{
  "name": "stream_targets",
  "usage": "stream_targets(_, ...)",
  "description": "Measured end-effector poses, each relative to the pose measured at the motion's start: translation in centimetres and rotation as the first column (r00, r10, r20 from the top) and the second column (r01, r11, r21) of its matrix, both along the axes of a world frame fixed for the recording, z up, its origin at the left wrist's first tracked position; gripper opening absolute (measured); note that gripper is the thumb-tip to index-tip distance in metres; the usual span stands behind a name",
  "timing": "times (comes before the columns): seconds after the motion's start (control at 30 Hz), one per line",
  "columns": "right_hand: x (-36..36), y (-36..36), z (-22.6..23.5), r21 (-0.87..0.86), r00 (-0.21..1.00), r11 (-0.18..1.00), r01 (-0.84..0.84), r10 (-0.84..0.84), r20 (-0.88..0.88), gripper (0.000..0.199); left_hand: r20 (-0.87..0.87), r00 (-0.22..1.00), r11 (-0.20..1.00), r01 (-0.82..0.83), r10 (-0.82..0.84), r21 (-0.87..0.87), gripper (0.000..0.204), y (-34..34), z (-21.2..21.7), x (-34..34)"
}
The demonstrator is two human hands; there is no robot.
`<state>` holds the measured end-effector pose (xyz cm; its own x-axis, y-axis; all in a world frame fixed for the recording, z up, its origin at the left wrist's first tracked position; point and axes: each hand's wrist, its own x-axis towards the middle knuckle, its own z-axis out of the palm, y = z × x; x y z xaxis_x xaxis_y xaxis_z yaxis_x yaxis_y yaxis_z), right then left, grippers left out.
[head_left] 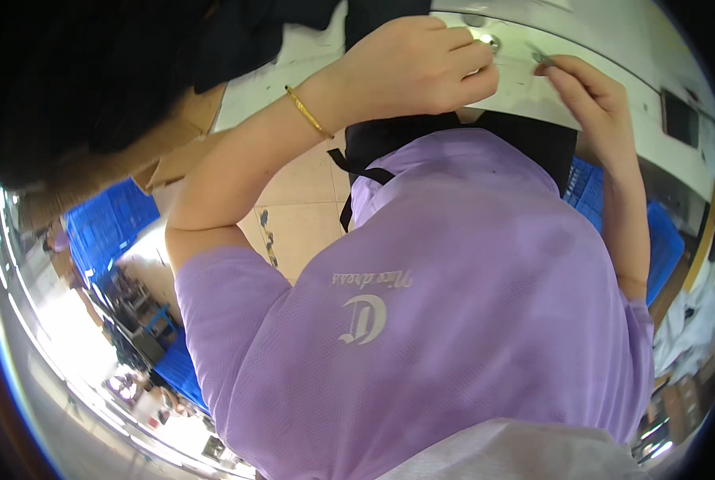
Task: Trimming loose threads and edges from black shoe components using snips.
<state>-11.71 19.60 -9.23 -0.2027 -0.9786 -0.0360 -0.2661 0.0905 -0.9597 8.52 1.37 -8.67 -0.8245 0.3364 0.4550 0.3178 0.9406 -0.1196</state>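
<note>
My left hand, with a gold bracelet on its wrist, is held over the near edge of the white work table. Its fingers are curled and closed, and whatever they may hold is hidden. Right of it, my right hand pinches a small metal tool between thumb and fingers. That tool is blurred, so its kind is unclear. A shiny round metal part lies just past my left fingertips. Below my hands, black fabric hangs at the table's front edge.
A dark flat rectangle is on the table at the right. Dark cloth is heaped at the upper left beside cardboard. Blue crates stand at the left, and a blue bin at the right.
</note>
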Motion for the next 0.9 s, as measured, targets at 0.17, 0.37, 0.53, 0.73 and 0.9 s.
stream_targets(0.17,-2.0,1.7,-1.4,0.08,0.544,0.923,0.376,-0.15,-0.825,0.035,0.024,0.97,0.969,-0.242,0.241,0.042,0.014,-1.1,3.7,2.2)
stream_targets(0.37,-4.2,-0.6,-0.8,-0.424,0.301,0.897,-0.129,-0.372,-0.878,0.029,0.019,0.965,0.841,-0.238,0.262,0.486,0.016,1.1,7.0,-0.4)
stream_targets(0.53,-2.2,-0.6,1.0,-0.147,0.965,0.989,-0.009,0.047,0.259,0.031,0.192,0.98,0.812,-0.08,-0.04,0.578,0.029,2.9,6.7,-3.3)
stream_targets(0.73,-1.6,-1.6,3.5,-0.128,0.864,0.942,-0.311,0.336,0.376,0.022,-0.239,0.907,0.873,0.405,-0.346,0.272,0.019,1.3,5.8,-4.8)
stream_targets(0.9,-1.5,-1.9,4.4,-0.038,0.76,0.933,-0.359,0.315,0.568,0.018,-0.078,0.935,0.858,0.349,-0.347,0.377,0.024,1.6,6.8,-4.3)
